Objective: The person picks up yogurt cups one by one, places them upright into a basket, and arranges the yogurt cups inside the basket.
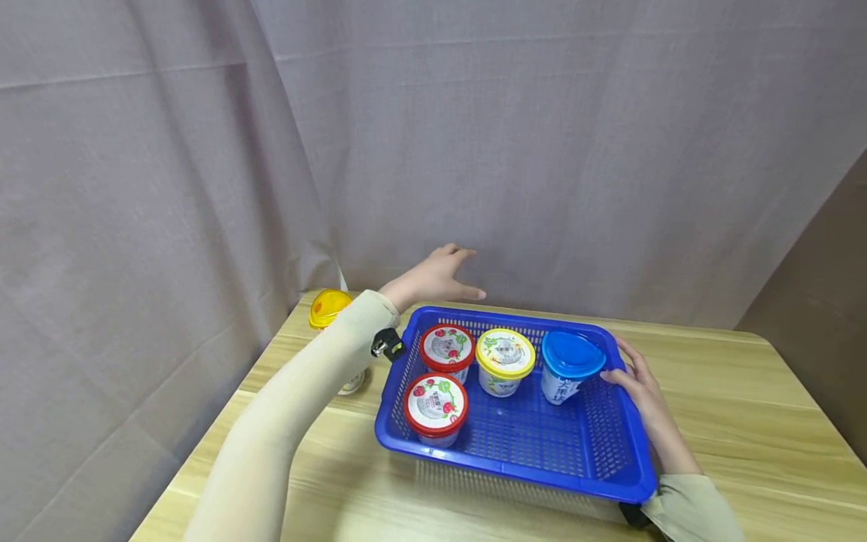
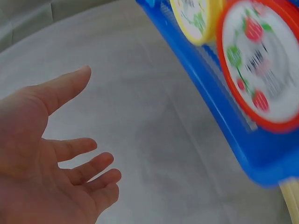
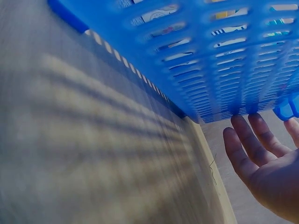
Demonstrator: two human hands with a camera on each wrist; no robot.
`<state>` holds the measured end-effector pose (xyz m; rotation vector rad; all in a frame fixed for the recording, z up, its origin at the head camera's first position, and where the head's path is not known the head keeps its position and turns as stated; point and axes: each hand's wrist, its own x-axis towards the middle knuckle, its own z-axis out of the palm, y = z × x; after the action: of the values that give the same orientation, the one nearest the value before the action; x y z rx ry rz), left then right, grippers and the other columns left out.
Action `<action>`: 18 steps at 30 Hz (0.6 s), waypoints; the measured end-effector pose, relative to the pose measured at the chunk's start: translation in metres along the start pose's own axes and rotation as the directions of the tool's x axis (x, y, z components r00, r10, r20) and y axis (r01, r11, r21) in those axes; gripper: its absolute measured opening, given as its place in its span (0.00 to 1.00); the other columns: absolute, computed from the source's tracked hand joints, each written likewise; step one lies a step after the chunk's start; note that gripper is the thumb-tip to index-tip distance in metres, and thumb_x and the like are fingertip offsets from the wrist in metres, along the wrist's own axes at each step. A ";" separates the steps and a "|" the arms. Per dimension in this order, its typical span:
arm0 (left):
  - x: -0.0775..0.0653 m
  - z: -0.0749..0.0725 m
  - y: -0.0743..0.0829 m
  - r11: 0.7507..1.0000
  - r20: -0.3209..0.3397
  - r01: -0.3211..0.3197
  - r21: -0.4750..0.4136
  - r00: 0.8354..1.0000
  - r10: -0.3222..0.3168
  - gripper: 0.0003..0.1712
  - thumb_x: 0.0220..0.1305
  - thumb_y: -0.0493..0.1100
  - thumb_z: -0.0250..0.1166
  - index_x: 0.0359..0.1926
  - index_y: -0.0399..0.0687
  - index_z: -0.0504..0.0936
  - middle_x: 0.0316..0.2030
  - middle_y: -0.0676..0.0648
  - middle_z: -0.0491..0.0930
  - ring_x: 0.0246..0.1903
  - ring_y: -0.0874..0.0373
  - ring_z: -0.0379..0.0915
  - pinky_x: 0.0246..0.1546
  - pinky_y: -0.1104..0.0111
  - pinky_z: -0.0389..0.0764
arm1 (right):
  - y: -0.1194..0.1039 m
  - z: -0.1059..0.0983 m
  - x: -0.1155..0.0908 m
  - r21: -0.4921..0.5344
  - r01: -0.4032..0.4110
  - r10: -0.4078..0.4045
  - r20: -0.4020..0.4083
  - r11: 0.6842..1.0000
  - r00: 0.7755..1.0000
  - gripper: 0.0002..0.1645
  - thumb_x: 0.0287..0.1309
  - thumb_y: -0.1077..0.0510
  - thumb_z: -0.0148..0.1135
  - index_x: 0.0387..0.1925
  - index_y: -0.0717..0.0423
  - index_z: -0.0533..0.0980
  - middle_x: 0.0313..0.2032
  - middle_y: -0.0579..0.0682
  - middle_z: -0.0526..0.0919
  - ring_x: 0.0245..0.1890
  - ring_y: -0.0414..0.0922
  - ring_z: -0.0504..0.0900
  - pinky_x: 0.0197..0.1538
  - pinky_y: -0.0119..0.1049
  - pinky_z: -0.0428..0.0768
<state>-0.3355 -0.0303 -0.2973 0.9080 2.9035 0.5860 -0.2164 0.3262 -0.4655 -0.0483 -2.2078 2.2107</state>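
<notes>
My right hand grips the right rim of a blue plastic basket, thumb over the edge and fingers against the outside. In the right wrist view, its fingertips touch the slotted wall. Inside stand two red-lidded cups at the left, a yellow-lidded cup in the middle and a blue-lidded cup at the right. My left hand is held beyond the basket's far left corner, fingers spread and holding nothing.
A taller cup with a yellow domed lid stands on the wooden table left of the basket, partly hidden by my left sleeve. A grey curtain hangs behind the table. A brown panel rises at the right.
</notes>
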 end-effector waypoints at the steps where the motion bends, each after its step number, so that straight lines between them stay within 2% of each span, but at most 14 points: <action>1: -0.003 -0.003 -0.005 1.000 -0.008 0.009 -0.006 1.000 -0.009 0.51 0.62 0.61 0.69 0.77 0.44 0.60 0.72 0.39 0.59 0.72 0.45 0.56 0.70 0.54 0.63 | 0.000 0.000 0.000 0.005 -0.002 0.002 -0.002 1.000 1.000 0.45 0.70 0.60 0.55 0.80 0.44 0.46 0.42 0.26 0.80 0.39 0.36 0.85 0.39 0.35 0.85; 11: -0.038 -0.031 -0.054 0.994 -0.086 0.105 0.000 0.991 -0.105 0.52 0.60 0.59 0.71 0.76 0.40 0.60 0.71 0.35 0.61 0.71 0.41 0.56 0.70 0.53 0.60 | 0.001 0.002 0.000 0.006 -0.012 0.012 -0.006 1.000 1.000 0.45 0.69 0.61 0.54 0.80 0.42 0.47 0.42 0.26 0.80 0.39 0.36 0.85 0.40 0.36 0.85; 18: -0.068 -0.049 -0.079 0.984 -0.112 0.175 -0.045 0.977 -0.179 0.52 0.61 0.58 0.71 0.77 0.38 0.58 0.72 0.33 0.59 0.72 0.40 0.54 0.71 0.49 0.58 | 0.000 0.002 0.003 -0.013 0.003 -0.003 -0.001 1.000 1.000 0.46 0.69 0.59 0.55 0.81 0.43 0.45 0.43 0.25 0.79 0.39 0.35 0.84 0.40 0.35 0.84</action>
<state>-0.3296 -0.1449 -0.2862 0.6215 3.0224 0.6931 -0.2191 0.3239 -0.4659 -0.0469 -2.2202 2.1943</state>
